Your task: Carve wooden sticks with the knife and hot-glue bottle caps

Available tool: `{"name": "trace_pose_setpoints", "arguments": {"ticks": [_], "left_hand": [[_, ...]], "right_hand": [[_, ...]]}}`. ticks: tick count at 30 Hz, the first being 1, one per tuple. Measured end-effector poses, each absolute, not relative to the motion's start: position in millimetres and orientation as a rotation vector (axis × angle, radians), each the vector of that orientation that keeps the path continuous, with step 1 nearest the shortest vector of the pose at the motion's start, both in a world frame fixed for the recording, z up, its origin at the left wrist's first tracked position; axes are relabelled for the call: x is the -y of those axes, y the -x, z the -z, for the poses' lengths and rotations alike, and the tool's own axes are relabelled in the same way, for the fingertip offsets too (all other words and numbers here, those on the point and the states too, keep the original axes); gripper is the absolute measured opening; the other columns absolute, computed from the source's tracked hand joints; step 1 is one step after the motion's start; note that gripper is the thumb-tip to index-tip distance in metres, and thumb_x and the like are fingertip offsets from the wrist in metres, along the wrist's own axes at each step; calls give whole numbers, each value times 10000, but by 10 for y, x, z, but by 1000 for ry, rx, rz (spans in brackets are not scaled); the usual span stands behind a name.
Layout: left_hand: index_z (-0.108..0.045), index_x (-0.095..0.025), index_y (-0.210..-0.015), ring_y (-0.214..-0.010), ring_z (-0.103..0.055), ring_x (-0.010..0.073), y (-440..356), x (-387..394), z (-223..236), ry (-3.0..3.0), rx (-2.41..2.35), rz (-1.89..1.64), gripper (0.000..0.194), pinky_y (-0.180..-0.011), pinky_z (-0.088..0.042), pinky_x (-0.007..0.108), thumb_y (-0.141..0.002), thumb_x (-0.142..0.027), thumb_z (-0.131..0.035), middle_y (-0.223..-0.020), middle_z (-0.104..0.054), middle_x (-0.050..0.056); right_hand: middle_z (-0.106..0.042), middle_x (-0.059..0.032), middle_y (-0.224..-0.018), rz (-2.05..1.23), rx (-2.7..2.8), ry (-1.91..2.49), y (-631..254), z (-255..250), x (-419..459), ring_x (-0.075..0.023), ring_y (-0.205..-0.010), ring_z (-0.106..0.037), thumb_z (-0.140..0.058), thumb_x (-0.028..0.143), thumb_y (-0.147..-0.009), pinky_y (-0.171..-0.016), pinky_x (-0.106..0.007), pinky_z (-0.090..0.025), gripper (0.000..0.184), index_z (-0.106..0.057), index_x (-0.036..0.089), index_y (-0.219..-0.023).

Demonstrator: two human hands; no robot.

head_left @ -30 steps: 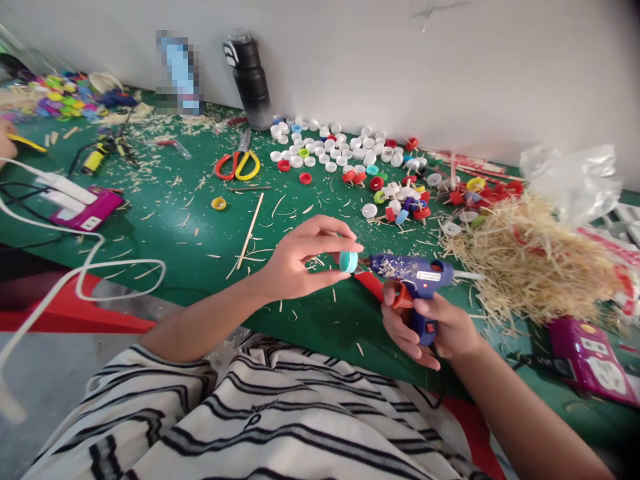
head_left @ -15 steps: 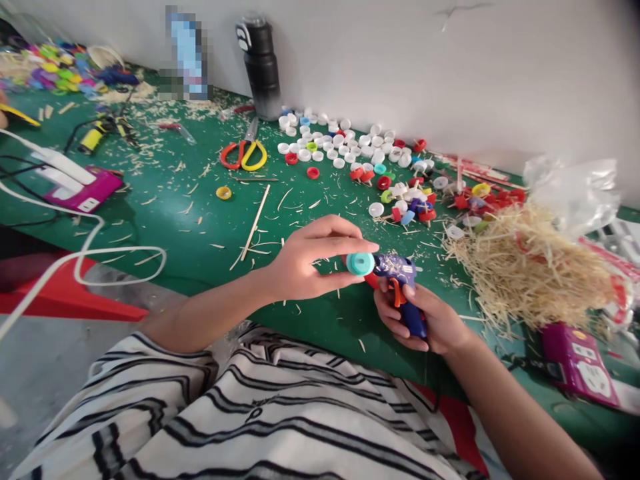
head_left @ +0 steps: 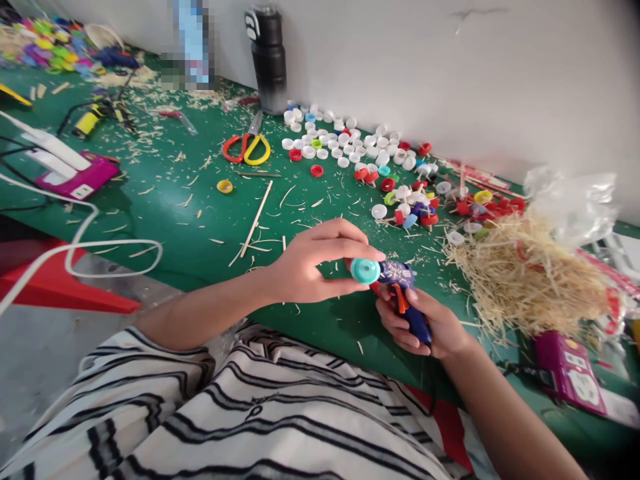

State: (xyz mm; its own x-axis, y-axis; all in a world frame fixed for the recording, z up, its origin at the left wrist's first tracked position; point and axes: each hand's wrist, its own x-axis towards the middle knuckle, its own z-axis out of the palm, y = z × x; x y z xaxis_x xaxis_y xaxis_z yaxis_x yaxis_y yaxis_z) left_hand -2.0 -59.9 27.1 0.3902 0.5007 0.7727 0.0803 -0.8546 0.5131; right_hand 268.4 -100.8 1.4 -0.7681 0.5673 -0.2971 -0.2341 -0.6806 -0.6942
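Observation:
My left hand (head_left: 325, 263) pinches a turquoise bottle cap (head_left: 365, 271) between thumb and fingers, above the green table. Wrapped around the handle of a dark blue glue gun (head_left: 417, 325) is my right hand (head_left: 437, 320), its fingers close to the orange trigger (head_left: 401, 299). The front of the gun lies right behind the cap, so its nozzle is hidden. Whether the nozzle touches the cap I cannot tell. Pale shavings cling to the top of the gun.
White and coloured bottle caps (head_left: 347, 150) lie toward the wall, with scissors (head_left: 247, 148) and a black bottle (head_left: 269, 67) to their left. A heap of thin wood shavings (head_left: 540, 273) is at right. Purple power strips (head_left: 83, 177) sit at both sides, a white cable (head_left: 115, 273) at left.
The view has shifted slightly. The turquoise cap has tilted a little in my left hand and sits slightly lower and further right. Both hands keep their hold.

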Motion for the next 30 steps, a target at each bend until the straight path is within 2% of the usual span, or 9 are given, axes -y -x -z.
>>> {"name": "trace_pose_setpoints", "arguments": {"ticks": [6,10,19,25,30], "left_hand": [[-430,-306,-1483,-1007,-654,198,24,682,-250,-2081,-481,-1266,718,-877,-625,377,-840,-223,-741,-1227,-641,95],[-351,-319,-1530,-1038,-651,219,22,701,-250,-2040,-504,-1221,818,-923,-621,414,-824,-251,-759,-1374,-563,121],[-381,-280,-1489,-1098,-618,234,30,655,-271,-2157,-521,-1265,733,-863,-628,399,-844,-323,-725,-1419,-472,142],[-546,-236,-1316,-1119,-590,239,34,620,-259,-2250,-575,-1473,531,-884,-596,403,-828,-314,-743,-1235,-567,114],[-569,-225,-1247,-944,-622,177,14,609,-281,-2267,-565,-1464,444,-789,-591,349,-841,-282,-739,-1108,-640,79]], "right_hand": [[-475,49,-706,-2463,864,676,-2705,-7,1001,-38,-401,-354,-439,455,-1016,-297,-117,-313,254,-522,221,-1068],[-455,54,-697,-2476,822,626,-2719,-4,987,-38,-392,-326,-426,450,-1018,-294,-119,-304,244,-523,228,-1048],[-433,73,-684,-2487,816,627,-2754,33,985,-39,-353,-287,-428,497,-1009,-272,-135,-289,259,-472,245,-1048],[-435,78,-676,-2476,822,647,-2741,21,978,-38,-351,-277,-449,508,-1000,-268,-133,-292,262,-464,249,-1032],[-442,71,-683,-2476,815,628,-2752,25,974,-41,-358,-304,-429,483,-1010,-276,-136,-312,248,-481,242,-1044]]}}
